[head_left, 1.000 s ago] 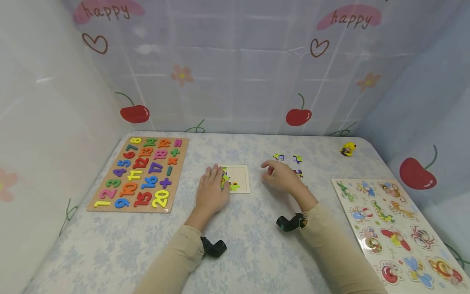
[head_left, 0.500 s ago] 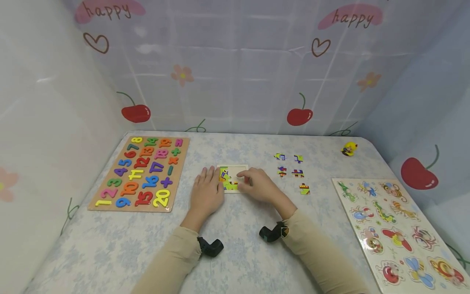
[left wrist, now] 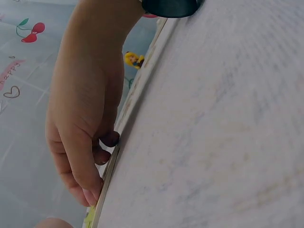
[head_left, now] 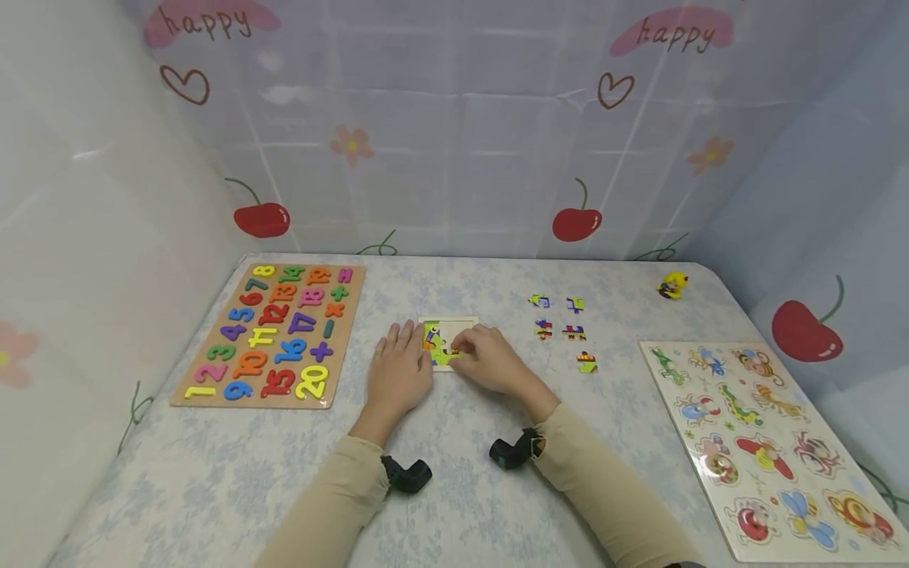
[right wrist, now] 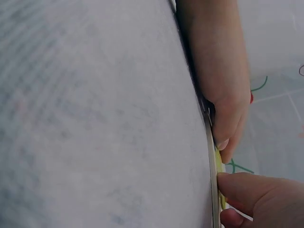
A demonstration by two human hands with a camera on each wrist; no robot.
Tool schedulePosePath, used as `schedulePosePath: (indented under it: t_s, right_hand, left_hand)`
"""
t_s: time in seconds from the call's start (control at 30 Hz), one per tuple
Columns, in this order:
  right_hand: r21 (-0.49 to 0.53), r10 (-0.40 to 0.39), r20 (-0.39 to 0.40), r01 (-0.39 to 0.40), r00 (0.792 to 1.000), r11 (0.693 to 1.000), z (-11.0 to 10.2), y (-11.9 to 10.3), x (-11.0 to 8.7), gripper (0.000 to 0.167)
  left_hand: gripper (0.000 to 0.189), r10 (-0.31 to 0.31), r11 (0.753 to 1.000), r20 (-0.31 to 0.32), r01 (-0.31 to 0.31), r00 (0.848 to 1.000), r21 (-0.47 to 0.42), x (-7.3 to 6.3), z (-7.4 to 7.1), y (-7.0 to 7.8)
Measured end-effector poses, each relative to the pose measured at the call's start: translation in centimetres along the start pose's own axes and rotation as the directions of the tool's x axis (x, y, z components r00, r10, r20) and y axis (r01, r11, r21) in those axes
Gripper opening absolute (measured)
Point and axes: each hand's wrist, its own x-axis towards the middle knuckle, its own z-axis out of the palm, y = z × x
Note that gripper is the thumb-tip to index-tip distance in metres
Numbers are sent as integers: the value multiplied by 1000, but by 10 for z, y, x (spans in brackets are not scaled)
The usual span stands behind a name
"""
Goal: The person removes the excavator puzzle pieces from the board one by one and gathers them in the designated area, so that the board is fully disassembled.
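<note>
A small square jigsaw tray [head_left: 449, 319] lies mid-table, with yellow-green puzzle pieces [head_left: 434, 338] fitted along its left and bottom. My left hand [head_left: 399, 369] rests flat over the tray's left edge, fingers straight and pointing away. Thumb and index finger of my right hand [head_left: 491, 361] pinch a puzzle piece [head_left: 447, 355] at the tray's lower part; the fingers partly cover it. In the left wrist view the right hand [left wrist: 85, 109] has its fingertips down on the tray. The right wrist view has both the left hand [right wrist: 221, 76] and the right hand [right wrist: 270, 197] at the tray edge.
Several loose puzzle pieces [head_left: 574, 332] lie right of the tray. A number board [head_left: 327, 394] is at the left, an insect picture board [head_left: 717, 442] at the right. A small yellow figurine [head_left: 671, 285] stands at the back right. Curtains surround the table [head_left: 454, 489].
My right hand has moved left from beside the loose pieces to the tray, and its fingers have come down onto a piece there. The left hand has shifted slightly left, uncovering more of the tray.
</note>
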Motion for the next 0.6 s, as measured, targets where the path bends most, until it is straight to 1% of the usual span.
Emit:
schedulePosePath:
  t_s: [0.07,0.13,0.3,0.43,0.6]
  right_hand:
    - [27,10,-3,-10,1000,1000,0,0,1,20]
    - [83,25,-5,-25,1000,996,1,0,1,18]
    - [216,76,-13,-72,997,974,-1,3,-1,15]
    - [250,112,-6,-107,994,962,-9,8,-7,15]
    - [244,152,17,-151,988,958,-30,19,-19,14]
  left_hand:
    - [59,0,1000,-4,0,1000,-3,0,-1,0]
    - [59,-2,1000,-4,2,1000,-4,0,-1,1]
    - [59,-7,1000,-3,7,1000,-7,-1,0,0]
    - [58,-9,1000,-11,9,1000,-14,-2,0,0]
    - [58,-9,1000,-17,9,1000,-24,-2,-1,1]
